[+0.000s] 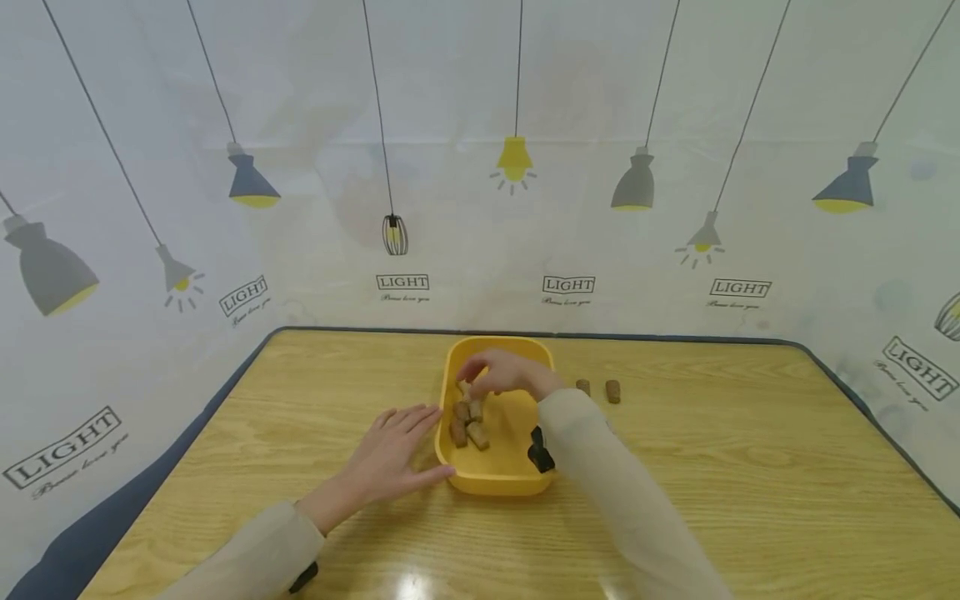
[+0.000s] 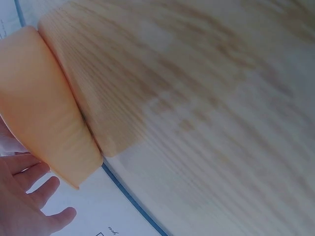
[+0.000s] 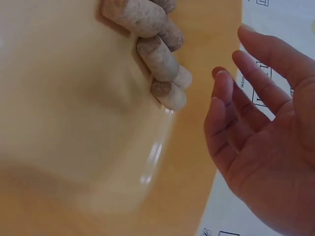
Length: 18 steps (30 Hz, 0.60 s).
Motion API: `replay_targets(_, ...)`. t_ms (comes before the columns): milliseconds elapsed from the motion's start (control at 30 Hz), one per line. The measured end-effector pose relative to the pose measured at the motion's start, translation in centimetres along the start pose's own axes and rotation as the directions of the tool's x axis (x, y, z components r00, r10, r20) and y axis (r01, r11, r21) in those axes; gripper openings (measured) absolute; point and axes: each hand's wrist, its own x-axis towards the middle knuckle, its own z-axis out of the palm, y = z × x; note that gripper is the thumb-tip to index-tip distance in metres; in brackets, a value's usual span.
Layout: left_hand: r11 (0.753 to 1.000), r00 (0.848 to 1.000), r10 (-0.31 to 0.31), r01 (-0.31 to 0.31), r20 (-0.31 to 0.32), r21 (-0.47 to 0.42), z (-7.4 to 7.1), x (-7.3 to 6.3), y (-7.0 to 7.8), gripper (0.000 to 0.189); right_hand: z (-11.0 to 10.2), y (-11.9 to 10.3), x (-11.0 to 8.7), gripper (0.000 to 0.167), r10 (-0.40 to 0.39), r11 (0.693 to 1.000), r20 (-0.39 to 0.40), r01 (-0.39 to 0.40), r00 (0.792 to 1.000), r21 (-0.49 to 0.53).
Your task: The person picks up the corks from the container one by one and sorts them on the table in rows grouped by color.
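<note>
Firstly: brown corks, at least five, lying in a loose cluster inside the tray, toward its 9 o'clock wall, some touching one another.

Item: one tray, yellow, rounded corners, long sides running from 6 to 12 o'clock; its floor is bare toward 4 o'clock.

Item: your right hand, above the tray toward 12 o'clock, its forearm coming in from 5 o'clock. The fingers bend loosely, thumb and fingertips apart, nothing seen between them; your right wrist view shows them off the corks.

Item: your left hand, on the tray's 9 o'clock side, well apart from your right, fingers spread, thumb and index fingertip against the tray wall, clamped on nothing.

Item: two loose corks, outside the tray at its 2 o'clock, side by side with a gap between them.

Item: your pale sleeves, each with a black piece near the cuff.

Item: one wood-grain table, dark-edged, under everything.

Item: a pale backdrop at 12 o'clock, printed with hanging lamps and "LIGHT".
</note>
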Motion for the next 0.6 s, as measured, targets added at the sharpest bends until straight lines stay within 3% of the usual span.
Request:
replay_targets(367,1.000,1.000,-0.003,0.003,-0.006,-0.002,0.0,0.0,-0.1,0.081,1.3,0.9,1.0,0.036,0.082,0.997,0.065,-0.082,0.994,-0.014)
replay_targets(600,1.000,1.000,0.012,-0.012,-0.025,0.001,0.0,0.0,-0.1,0.081,2.2,1.4,1.6,0.031,0.058,0.995,0.062,-0.052,0.996,-0.090)
